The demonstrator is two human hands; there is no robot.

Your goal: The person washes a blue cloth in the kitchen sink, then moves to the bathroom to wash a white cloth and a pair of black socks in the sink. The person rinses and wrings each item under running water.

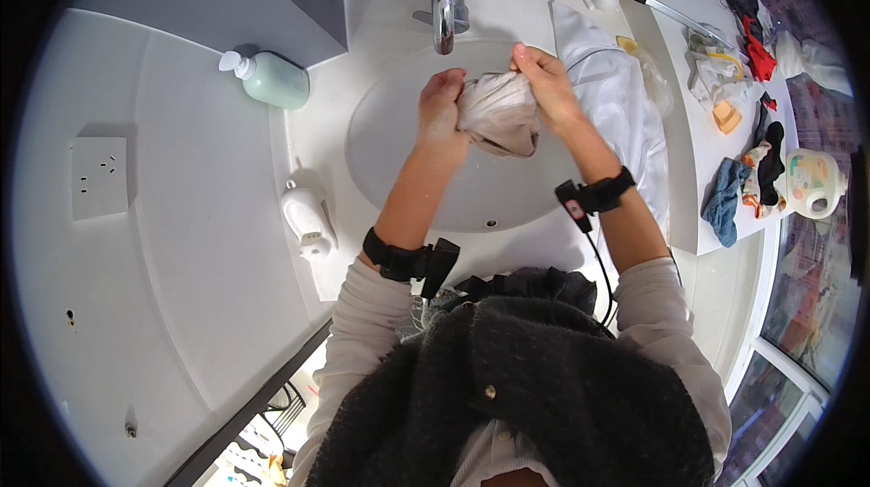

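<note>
Both of my hands hold a crumpled wet-looking cloth (501,113), white to pale beige, above a white washbasin (401,174). My left hand (440,103) grips its left side, with the fingers curled. On the upper right edge, my right hand (547,89) pinches the fabric with the thumb raised. The chrome faucet (443,4) stands just beyond the hands, its spout end over the basin's far rim. Part of the cloth is folded under and hidden. A black strap with a small device sits on each wrist.
A pale green pump bottle (275,80) and a white slipper-shaped holder (307,218) stand left. White satin-like fabric (612,100) drapes over the counter's right side. Farther right, a ledge (686,167) bears socks, small garments, a black-tipped rod (680,17) and a detergent jug (812,184).
</note>
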